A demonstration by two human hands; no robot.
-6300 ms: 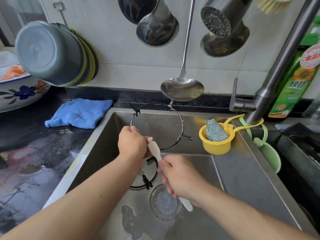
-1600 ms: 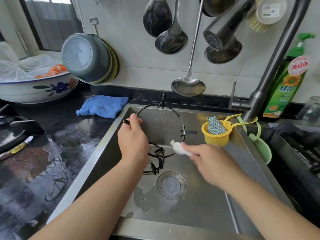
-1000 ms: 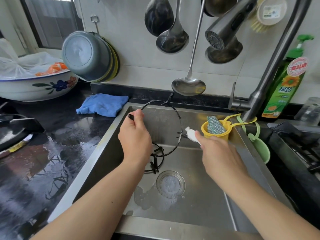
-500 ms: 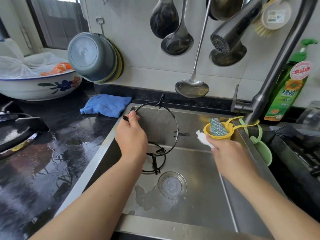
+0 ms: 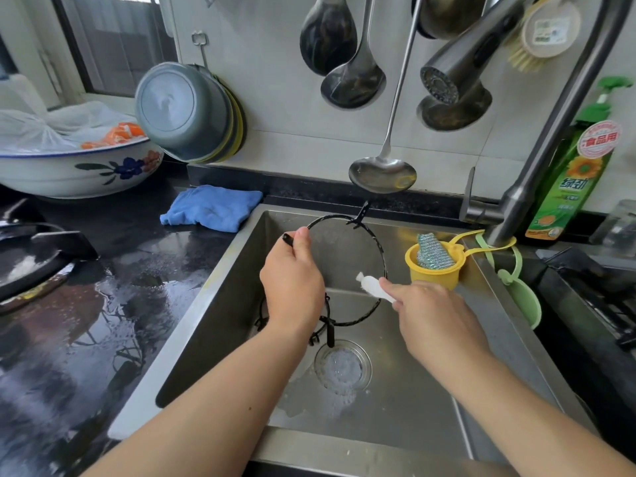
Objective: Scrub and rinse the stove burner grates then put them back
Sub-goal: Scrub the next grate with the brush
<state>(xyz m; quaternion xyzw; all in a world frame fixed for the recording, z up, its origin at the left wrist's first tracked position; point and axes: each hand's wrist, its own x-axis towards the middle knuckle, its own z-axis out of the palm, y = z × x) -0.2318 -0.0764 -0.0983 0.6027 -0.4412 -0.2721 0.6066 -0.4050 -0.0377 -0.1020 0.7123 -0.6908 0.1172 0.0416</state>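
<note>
- Centrally in the head view, the left hand grips the black ring grate by its upper left rim, holding it upright over the steel sink
- Right hand pinches a white brush, its head touching the ring's right edge
- Second grate lies on the sink floor beside the drain
- Yellow cup with a scourer hangs right of centre

Home kitchen, sink, hanging ladles
</note>
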